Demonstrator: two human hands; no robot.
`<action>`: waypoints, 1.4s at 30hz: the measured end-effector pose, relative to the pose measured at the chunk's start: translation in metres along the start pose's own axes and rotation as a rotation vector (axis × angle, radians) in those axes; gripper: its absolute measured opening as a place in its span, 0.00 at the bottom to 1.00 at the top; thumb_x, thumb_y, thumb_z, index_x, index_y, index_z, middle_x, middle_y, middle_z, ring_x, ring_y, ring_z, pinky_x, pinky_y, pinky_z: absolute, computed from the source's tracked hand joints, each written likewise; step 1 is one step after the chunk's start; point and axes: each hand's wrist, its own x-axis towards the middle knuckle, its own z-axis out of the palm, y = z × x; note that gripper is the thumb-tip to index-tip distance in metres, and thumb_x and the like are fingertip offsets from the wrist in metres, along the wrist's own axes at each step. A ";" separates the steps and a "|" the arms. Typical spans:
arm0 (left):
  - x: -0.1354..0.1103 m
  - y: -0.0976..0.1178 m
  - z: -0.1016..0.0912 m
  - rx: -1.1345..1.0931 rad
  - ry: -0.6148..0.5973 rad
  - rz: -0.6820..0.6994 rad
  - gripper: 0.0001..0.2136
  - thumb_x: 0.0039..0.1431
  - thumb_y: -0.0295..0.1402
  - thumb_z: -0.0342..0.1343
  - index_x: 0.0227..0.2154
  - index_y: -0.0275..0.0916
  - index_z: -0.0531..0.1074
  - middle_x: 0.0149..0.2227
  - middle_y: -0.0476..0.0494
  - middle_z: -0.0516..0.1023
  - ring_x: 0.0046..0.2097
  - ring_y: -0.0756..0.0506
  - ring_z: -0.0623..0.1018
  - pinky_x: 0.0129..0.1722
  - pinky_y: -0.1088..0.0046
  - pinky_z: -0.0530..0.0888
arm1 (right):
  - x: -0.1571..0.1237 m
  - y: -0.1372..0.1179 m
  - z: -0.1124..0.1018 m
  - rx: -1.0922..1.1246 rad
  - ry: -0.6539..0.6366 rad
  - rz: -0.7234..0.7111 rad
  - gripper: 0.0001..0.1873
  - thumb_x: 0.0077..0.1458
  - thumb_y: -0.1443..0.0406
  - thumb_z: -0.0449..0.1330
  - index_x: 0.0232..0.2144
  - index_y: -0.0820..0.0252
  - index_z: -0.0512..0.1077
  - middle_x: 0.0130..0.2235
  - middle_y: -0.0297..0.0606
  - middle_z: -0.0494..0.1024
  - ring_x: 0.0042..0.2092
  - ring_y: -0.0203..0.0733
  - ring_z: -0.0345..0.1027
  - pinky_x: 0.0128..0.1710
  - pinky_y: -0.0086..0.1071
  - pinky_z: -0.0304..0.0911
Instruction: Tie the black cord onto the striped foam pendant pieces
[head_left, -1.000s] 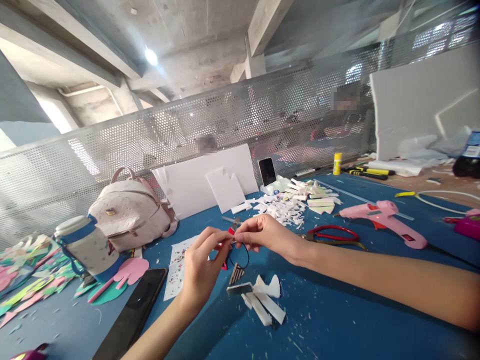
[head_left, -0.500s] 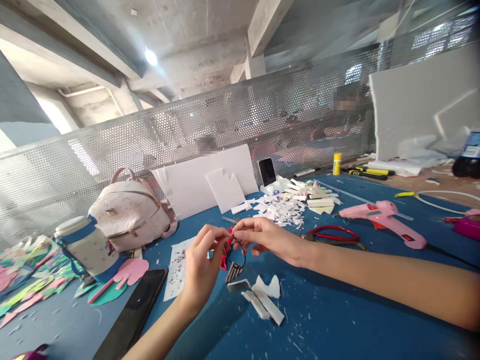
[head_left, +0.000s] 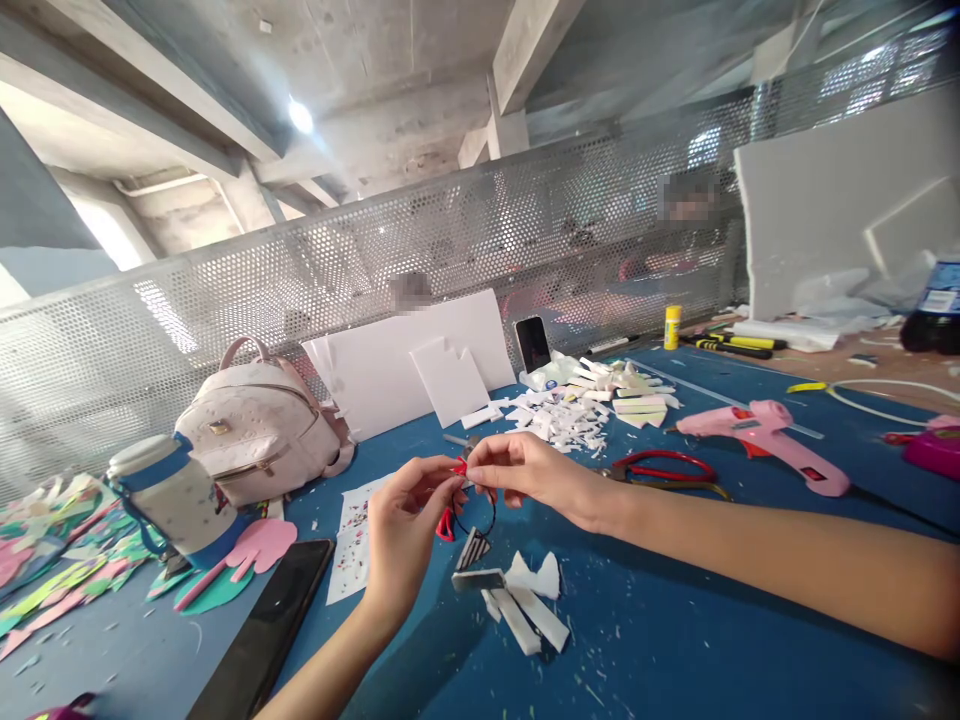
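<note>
A thin black cord (head_left: 493, 518) forms a loop between my two hands, over the blue table. My left hand (head_left: 405, 515) pinches one end of it with thumb and forefinger. The fingertips of my right hand (head_left: 521, 468) are closed on the other end, almost touching the left ones. At the bottom of the loop is a small black-and-white striped piece (head_left: 472, 550), with a flat grey-white piece (head_left: 478, 580) just below; how they join is unclear. Behind my fingers shows a red scissors handle (head_left: 445, 525), partly hidden.
White foam offcuts (head_left: 529, 612) lie below my hands. A sheet with small coloured bits (head_left: 351, 545), a dark phone (head_left: 266, 625) and a tumbler (head_left: 176, 500) are on the left. Red-handled pliers (head_left: 667, 465) and a pink glue gun (head_left: 769, 440) lie right. A backpack (head_left: 259, 425) stands behind.
The cord loop has opened wider, and the striped piece and flat piece have turned slightly. My left fingertips have shifted a little; my right hand has barely moved.
</note>
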 end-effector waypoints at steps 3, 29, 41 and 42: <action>0.000 -0.001 0.000 -0.031 0.009 -0.030 0.03 0.59 0.30 0.62 0.35 0.39 0.78 0.30 0.47 0.82 0.29 0.48 0.80 0.29 0.76 0.78 | 0.001 0.000 0.000 -0.039 0.001 -0.040 0.12 0.54 0.58 0.67 0.32 0.61 0.75 0.28 0.35 0.74 0.27 0.33 0.64 0.22 0.25 0.57; 0.000 0.002 0.002 -0.112 -0.042 -0.134 0.06 0.59 0.34 0.62 0.31 0.37 0.79 0.27 0.47 0.80 0.26 0.50 0.76 0.24 0.79 0.73 | -0.007 -0.014 0.003 -0.389 0.055 -0.230 0.04 0.57 0.63 0.62 0.32 0.59 0.73 0.31 0.34 0.75 0.33 0.38 0.68 0.34 0.31 0.63; 0.001 0.003 0.004 -0.185 -0.055 -0.196 0.07 0.58 0.35 0.64 0.30 0.37 0.78 0.25 0.49 0.79 0.24 0.53 0.75 0.23 0.81 0.70 | -0.005 -0.016 0.000 -0.369 0.055 -0.208 0.04 0.58 0.64 0.61 0.32 0.59 0.72 0.30 0.33 0.73 0.32 0.36 0.67 0.31 0.30 0.61; 0.001 0.003 0.005 -0.194 -0.055 -0.200 0.07 0.58 0.35 0.64 0.30 0.36 0.78 0.25 0.49 0.79 0.24 0.53 0.75 0.23 0.81 0.71 | -0.005 -0.015 0.000 -0.376 0.053 -0.206 0.04 0.58 0.64 0.61 0.32 0.60 0.72 0.30 0.33 0.73 0.32 0.36 0.66 0.31 0.30 0.61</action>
